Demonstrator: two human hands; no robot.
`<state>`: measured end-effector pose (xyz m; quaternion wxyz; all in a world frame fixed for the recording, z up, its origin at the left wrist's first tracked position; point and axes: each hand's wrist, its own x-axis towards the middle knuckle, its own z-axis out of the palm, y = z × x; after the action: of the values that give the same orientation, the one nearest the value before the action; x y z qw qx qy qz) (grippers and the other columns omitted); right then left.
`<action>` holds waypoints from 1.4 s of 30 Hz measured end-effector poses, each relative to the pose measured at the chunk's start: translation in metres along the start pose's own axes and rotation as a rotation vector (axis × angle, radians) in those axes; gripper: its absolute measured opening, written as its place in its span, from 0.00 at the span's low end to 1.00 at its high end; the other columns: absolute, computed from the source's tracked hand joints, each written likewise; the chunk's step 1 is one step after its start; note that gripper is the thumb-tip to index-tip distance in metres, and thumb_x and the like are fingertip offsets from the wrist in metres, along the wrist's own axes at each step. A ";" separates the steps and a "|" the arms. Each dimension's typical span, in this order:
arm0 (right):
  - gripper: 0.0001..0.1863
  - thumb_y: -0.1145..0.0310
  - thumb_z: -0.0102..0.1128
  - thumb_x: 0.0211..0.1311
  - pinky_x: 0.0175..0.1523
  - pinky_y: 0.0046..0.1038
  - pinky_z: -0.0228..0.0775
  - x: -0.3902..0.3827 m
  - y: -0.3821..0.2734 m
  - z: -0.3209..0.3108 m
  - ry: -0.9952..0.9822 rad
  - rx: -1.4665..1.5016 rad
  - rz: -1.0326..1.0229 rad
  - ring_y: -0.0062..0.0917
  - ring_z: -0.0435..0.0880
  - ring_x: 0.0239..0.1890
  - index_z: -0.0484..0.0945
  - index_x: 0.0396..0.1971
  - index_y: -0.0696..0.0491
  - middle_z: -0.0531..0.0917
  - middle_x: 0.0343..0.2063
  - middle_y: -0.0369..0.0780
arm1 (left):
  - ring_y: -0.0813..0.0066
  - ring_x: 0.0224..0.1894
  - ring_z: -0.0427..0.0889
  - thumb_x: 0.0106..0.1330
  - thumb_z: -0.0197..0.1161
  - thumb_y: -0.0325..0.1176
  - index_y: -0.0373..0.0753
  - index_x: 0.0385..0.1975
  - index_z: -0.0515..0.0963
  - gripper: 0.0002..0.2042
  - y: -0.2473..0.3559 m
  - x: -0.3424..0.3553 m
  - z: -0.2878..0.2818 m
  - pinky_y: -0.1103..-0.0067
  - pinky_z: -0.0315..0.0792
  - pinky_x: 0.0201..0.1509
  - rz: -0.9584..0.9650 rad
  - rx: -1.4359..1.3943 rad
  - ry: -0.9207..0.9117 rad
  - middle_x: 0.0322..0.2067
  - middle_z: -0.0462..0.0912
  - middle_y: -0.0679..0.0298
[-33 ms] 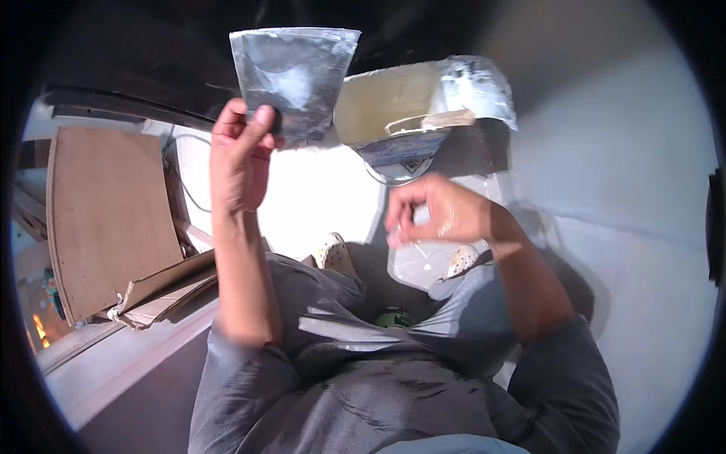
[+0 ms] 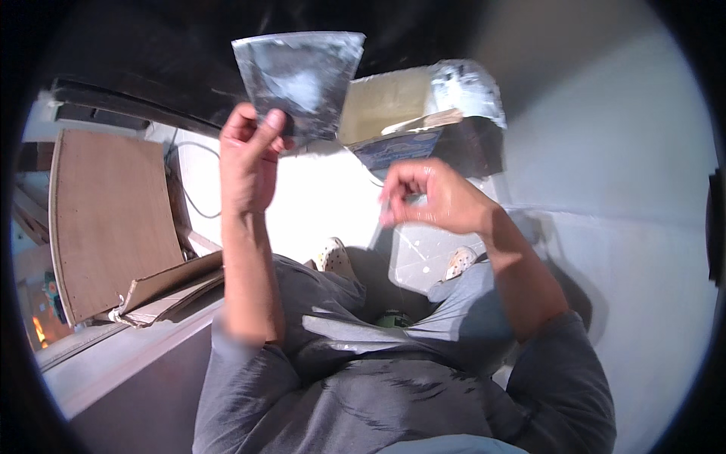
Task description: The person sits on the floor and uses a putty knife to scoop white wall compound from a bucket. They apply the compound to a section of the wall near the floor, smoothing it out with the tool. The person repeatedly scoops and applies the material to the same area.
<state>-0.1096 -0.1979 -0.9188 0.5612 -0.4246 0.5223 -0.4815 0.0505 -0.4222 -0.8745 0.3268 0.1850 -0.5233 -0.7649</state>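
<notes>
My left hand (image 2: 253,151) is raised at the upper left, thumb in front, gripping the narrow lower end of a flat grey scraper (image 2: 302,83). The scraper is thin and shiny, flaring wider toward its top edge, with smears on its face. Its grip, if it has one, is hidden by the hand. My right hand (image 2: 442,198) hovers below an open container (image 2: 397,147); its fingers curl toward the thumb, and I see nothing between them. Wet streaks shine on its back. The container has a pale yellowish inside and a blue printed side; a beige strip (image 2: 423,121) lies across its rim.
A white-smeared rounded piece (image 2: 469,91) adjoins the container. On the left stand a brown wooden panel (image 2: 113,219) and torn cardboard (image 2: 170,287). A cable (image 2: 185,189) curves beside them. A pale wall (image 2: 628,189) rises at the right. A green tin (image 2: 393,319) stands between my legs.
My right hand has moved up and slightly left, closer to the container. My left hand, still holding the scraper, has shifted a little right and down in the view.
</notes>
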 end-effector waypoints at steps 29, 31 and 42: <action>0.07 0.69 0.60 0.67 0.45 0.25 0.78 -0.032 -0.117 0.020 0.535 0.565 -0.665 0.21 0.85 0.36 0.81 0.39 0.56 0.85 0.35 0.37 | 0.74 0.51 0.79 0.71 0.59 0.34 0.38 0.56 0.69 0.16 0.041 -0.065 0.093 0.74 0.76 0.54 0.282 -0.263 -0.129 0.50 0.78 0.61; 0.07 0.69 0.60 0.67 0.45 0.24 0.77 -0.015 -0.106 0.022 0.587 0.506 -0.620 0.20 0.84 0.36 0.81 0.39 0.56 0.85 0.35 0.37 | 0.74 0.50 0.81 0.74 0.57 0.34 0.35 0.54 0.73 0.14 0.030 -0.061 0.091 0.77 0.75 0.55 0.256 -0.394 -0.151 0.49 0.81 0.60; 0.09 0.68 0.63 0.67 0.47 0.21 0.76 0.029 -0.081 0.027 0.675 0.347 -0.471 0.15 0.83 0.38 0.81 0.40 0.59 0.86 0.35 0.36 | 0.78 0.49 0.79 0.69 0.64 0.26 0.34 0.50 0.77 0.12 -0.008 -0.055 0.060 0.81 0.70 0.55 0.253 -0.108 0.074 0.48 0.82 0.62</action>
<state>-0.0904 -0.2418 -0.8421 0.2973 -0.2508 0.4768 -0.7883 0.0504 -0.3414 -0.8627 0.4493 0.1279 -0.4882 -0.7372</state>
